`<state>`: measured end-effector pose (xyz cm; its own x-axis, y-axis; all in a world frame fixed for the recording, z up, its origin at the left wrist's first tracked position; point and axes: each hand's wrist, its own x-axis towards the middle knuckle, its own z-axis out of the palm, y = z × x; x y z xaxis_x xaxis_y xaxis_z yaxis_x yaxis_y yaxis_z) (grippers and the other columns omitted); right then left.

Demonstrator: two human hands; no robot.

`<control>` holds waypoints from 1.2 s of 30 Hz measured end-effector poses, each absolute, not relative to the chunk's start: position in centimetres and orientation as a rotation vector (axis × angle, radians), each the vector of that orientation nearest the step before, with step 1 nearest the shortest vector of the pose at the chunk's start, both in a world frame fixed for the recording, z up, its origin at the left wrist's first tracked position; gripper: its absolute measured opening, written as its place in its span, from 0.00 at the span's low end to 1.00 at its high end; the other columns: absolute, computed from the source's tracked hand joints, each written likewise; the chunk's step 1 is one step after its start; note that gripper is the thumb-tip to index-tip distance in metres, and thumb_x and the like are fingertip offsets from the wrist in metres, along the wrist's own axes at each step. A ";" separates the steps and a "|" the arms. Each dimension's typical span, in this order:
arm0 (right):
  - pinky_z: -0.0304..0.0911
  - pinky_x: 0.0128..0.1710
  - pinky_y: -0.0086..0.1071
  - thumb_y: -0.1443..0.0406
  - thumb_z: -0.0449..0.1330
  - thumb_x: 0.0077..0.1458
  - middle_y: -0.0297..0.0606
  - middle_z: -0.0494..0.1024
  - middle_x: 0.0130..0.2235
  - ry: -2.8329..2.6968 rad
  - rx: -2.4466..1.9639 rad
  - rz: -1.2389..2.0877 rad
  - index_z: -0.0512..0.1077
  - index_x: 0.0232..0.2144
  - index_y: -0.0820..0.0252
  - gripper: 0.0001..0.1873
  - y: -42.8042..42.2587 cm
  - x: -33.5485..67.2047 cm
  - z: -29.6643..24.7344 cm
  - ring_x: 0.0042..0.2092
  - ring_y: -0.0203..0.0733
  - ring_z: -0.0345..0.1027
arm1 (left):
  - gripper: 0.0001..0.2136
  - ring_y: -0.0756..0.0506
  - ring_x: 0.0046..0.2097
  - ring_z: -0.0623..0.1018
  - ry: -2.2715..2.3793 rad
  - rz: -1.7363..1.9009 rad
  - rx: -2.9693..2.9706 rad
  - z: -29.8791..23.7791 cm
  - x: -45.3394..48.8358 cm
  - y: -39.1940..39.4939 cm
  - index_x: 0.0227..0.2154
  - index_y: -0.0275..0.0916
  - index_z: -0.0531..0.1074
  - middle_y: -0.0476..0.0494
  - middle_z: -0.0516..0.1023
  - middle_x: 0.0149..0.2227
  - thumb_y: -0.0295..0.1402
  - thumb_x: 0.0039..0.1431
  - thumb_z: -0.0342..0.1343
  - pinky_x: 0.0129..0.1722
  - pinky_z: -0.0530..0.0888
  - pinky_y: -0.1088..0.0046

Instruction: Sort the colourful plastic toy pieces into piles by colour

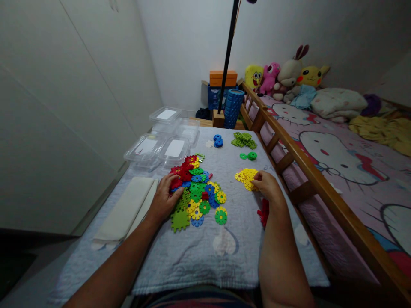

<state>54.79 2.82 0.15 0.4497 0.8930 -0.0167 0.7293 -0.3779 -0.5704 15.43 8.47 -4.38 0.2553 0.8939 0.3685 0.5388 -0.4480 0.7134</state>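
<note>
A mixed heap of plastic gear-shaped pieces (195, 188) in red, green, blue and yellow lies on the pale cloth (199, 252). My left hand (164, 197) rests at the heap's left edge, fingers curled onto the pieces. My right hand (267, 186) is pinched at a small pile of yellow pieces (244, 177). Farther back lie a green pile (244, 140), two green pieces (249, 156) and a few blue pieces (218, 140). Some red pieces (264, 212) show beside my right forearm.
Several clear plastic containers (167, 141) stand at the back left. A folded cream cloth (126, 209) lies at the left. A wooden bed rail (305, 171) runs along the right, with plush toys (282, 77) behind. A black pole (228, 55) and a blue stack (233, 108) stand at the back.
</note>
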 end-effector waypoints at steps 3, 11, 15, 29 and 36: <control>0.50 0.29 0.29 0.69 0.62 0.45 0.31 0.72 0.26 -1.366 -2.281 0.365 0.67 0.24 0.57 0.05 3.0 54.5 0.1 0.29 0.36 0.63 | 0.21 0.37 0.63 0.68 1.298 1.062 2.084 -4.4 15.4 8.5 0.55 0.42 0.68 0.36 0.69 0.61 0.47 0.64 0.53 0.66 0.64 0.51; 0.47 0.29 0.31 0.69 0.60 0.48 0.32 0.71 0.26 -1.371 -2.376 0.271 0.67 0.25 0.57 0.05 2.8 53.9 0.6 0.30 0.37 0.62 | 0.21 0.37 0.63 0.68 1.304 1.046 2.095 -4.3 15.4 8.5 0.54 0.41 0.68 0.36 0.69 0.60 0.47 0.64 0.53 0.66 0.64 0.52; 0.50 0.30 0.30 0.68 0.60 0.48 0.32 0.72 0.27 -1.417 -2.237 0.320 0.67 0.25 0.57 0.04 2.9 53.0 1.2 0.30 0.37 0.62 | 0.21 0.37 0.63 0.68 1.305 1.044 2.090 -4.0 15.5 8.4 0.54 0.42 0.68 0.37 0.69 0.60 0.47 0.64 0.53 0.66 0.64 0.52; 0.52 0.34 0.28 0.70 0.67 0.44 0.34 0.74 0.37 -2.144 -1.912 0.824 0.73 0.35 0.59 0.12 3.5 44.8 2.1 0.37 0.37 0.63 | 0.20 0.37 0.63 0.68 1.301 1.043 2.085 -3.9 15.5 8.4 0.54 0.42 0.68 0.36 0.69 0.60 0.47 0.63 0.53 0.65 0.65 0.51; 0.49 0.31 0.29 0.70 0.66 0.46 0.31 0.71 0.32 -2.066 -1.986 0.864 0.69 0.31 0.59 0.10 3.6 45.0 2.3 0.34 0.36 0.60 | 0.20 0.37 0.63 0.68 1.297 1.045 2.081 -4.0 15.5 8.4 0.54 0.41 0.68 0.36 0.69 0.60 0.47 0.64 0.53 0.65 0.64 0.51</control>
<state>45.02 3.60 2.29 -0.1133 0.9537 -0.2785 0.8680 -0.0414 -0.4949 15.51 8.37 -3.98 0.2624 0.8971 0.3554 0.5380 -0.4418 0.7179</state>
